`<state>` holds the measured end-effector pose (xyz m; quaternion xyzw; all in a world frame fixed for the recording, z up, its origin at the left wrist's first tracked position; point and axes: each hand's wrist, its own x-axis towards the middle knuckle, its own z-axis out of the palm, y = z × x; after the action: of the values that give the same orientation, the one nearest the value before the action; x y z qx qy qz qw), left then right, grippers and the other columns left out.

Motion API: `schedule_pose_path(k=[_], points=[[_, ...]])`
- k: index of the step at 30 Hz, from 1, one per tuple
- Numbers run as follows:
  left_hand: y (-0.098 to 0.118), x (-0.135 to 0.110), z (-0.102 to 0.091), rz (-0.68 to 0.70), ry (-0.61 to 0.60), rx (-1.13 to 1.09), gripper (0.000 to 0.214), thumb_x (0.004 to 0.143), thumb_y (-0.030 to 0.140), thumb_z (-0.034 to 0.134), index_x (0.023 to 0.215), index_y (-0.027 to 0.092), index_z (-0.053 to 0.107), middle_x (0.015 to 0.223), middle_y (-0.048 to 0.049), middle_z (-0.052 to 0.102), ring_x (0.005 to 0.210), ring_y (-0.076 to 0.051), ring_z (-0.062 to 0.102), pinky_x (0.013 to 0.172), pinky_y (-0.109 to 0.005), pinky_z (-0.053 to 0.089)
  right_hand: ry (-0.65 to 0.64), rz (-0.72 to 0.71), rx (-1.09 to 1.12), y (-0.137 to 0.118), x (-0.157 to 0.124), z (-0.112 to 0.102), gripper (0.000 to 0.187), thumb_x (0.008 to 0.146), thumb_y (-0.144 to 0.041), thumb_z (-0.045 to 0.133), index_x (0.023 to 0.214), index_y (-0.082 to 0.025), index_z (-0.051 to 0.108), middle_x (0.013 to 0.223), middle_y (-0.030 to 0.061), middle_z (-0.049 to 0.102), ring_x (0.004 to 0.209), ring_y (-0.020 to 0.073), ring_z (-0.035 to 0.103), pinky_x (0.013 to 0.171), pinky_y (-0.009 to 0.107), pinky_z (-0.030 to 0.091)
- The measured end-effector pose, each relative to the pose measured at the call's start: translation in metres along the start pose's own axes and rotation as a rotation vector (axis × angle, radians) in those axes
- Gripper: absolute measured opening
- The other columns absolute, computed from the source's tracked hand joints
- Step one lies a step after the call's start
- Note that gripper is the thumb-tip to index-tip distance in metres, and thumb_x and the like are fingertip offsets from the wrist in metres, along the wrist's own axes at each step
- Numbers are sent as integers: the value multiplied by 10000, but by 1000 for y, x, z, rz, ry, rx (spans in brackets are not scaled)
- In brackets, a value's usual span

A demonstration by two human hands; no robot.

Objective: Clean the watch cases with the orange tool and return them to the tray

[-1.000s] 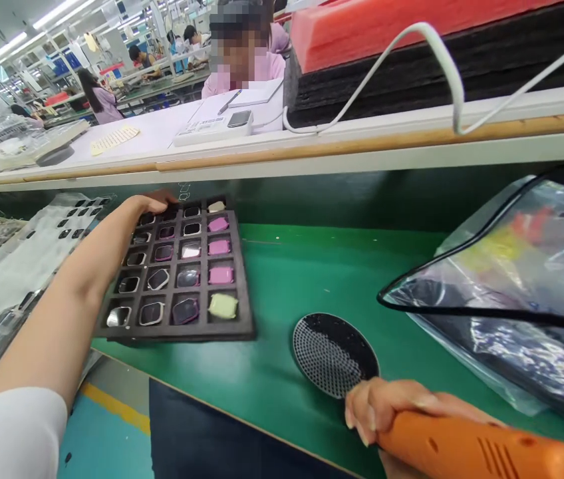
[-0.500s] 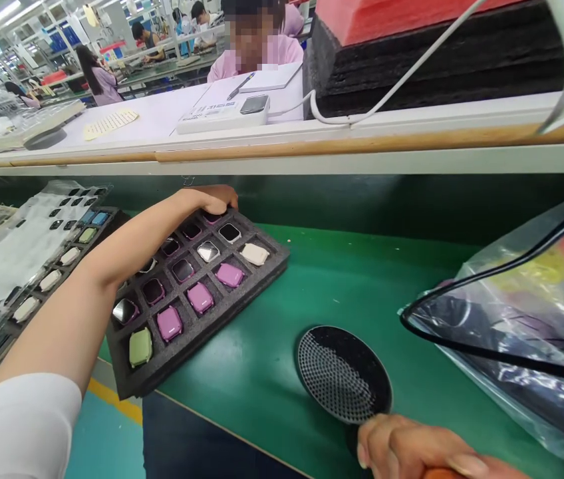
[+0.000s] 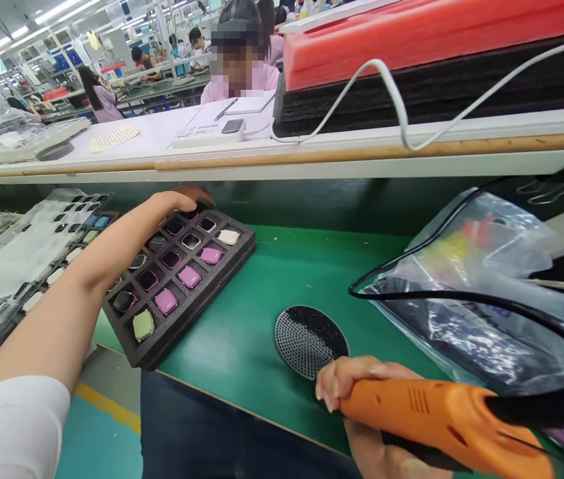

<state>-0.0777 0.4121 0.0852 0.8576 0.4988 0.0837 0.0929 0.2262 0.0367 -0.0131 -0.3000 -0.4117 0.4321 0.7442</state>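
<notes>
My left hand (image 3: 189,195) reaches across a dark grey foam tray (image 3: 197,297) and grips its far edge. Its fingertips are partly hidden behind the tray. Smartwatch cases sit in the tray's square pockets. In the near row are a green case (image 3: 143,325), several purple cases (image 3: 189,277) and a cream one (image 3: 229,237); the rows behind show dark glossy faces. My right hand (image 3: 356,382) is wrapped round an orange hand-held tool (image 3: 412,404) with a round, black, perforated head (image 3: 310,340). That head is over the green bench, right of the tray and apart from it.
On the right lie a clear plastic bag (image 3: 481,319) and a black cable (image 3: 441,295). A second tray with cases (image 3: 55,276) is at left. Beyond the raised white shelf (image 3: 127,143) sits a person in pink (image 3: 268,76). Red and black foam sheets (image 3: 342,93) are stacked there.
The view has shifted, so more of the orange tool and the plastic bag shows. The tool's head appears farther left in the picture. My left hand stays at the tray's far edge.
</notes>
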Motion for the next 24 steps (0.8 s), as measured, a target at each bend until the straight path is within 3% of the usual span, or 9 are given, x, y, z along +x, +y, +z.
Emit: schedule_pose_path(k=[2, 5, 8, 10, 14, 17, 19, 22, 24], points=[[17, -19, 0, 51, 5, 49, 414, 1069, 486, 697, 1348, 180, 693, 1430, -112, 674, 1290, -284, 673, 1141, -527, 565, -13, -14, 6, 1, -2, 0, 489, 811, -677, 853, 1142, -330, 759, 743, -11, 681, 556, 175, 623, 487, 333, 535], [48, -51, 15, 158, -37, 96, 412, 1066, 484, 683, 1368, 204, 693, 1411, -109, 698, 1335, -295, 645, 1207, -571, 481, -23, -35, 23, 0, -3, 0, 482, 810, -650, 868, 1144, -321, 757, 764, -10, 690, 566, 173, 630, 489, 335, 536], [71, -70, 31, 232, -162, 101, 355, 1028, 415, 692, 1338, 248, 742, 1374, -81, 748, 1302, -276, 658, 1200, -451, 456, -11, -44, 40, -3, -2, 0, 453, 823, -628, 862, 1144, -330, 744, 778, -14, 687, 572, 175, 624, 492, 346, 534], [76, -70, 35, 220, -212, 94, 375, 976, 376, 722, 1325, 243, 758, 1323, -85, 776, 1250, -275, 678, 1135, -380, 475, 6, -41, 31, -7, -2, -1, 448, 826, -624, 864, 1147, -341, 731, 798, -17, 688, 582, 178, 624, 504, 354, 535], [75, -49, 37, 141, -213, 67, 427, 834, 363, 840, 1230, 210, 790, 1100, -61, 792, 1134, -299, 705, 1060, -373, 497, 54, -47, -28, -16, -3, -4, 472, 814, -622, 880, 1168, -371, 696, 841, -26, 684, 610, 188, 625, 549, 384, 547], [81, -42, 31, 105, -154, 46, 366, 787, 313, 867, 1127, 185, 816, 991, -43, 752, 1106, -314, 707, 1070, -401, 501, 82, -79, -74, -21, -2, -7, 456, 827, -636, 855, 1150, -370, 674, 816, -36, 663, 577, 187, 599, 527, 382, 530], [95, -54, 22, 85, -71, 37, 293, 835, 286, 820, 1094, 150, 819, 997, -53, 719, 1123, -322, 698, 1090, -434, 498, 99, -108, -94, -23, 0, -8, 435, 853, -632, 825, 1150, -363, 656, 813, -42, 651, 567, 177, 591, 514, 369, 519], [128, -105, 13, 82, 129, -3, 308, 957, 317, 725, 1175, 114, 802, 1149, -82, 674, 1214, -342, 659, 1139, -496, 473, 108, -127, -114, -26, 3, -8, 439, 871, -633, 797, 1148, -340, 622, 813, -50, 626, 559, 162, 586, 498, 353, 514], [155, -153, 22, 117, 220, -64, 355, 1027, 425, 689, 1249, 167, 786, 1187, -61, 669, 1207, -326, 667, 1140, -501, 482, 114, -131, -131, -28, 5, -7, 469, 865, -651, 796, 1146, -332, 599, 821, -50, 611, 557, 156, 584, 487, 344, 512]])
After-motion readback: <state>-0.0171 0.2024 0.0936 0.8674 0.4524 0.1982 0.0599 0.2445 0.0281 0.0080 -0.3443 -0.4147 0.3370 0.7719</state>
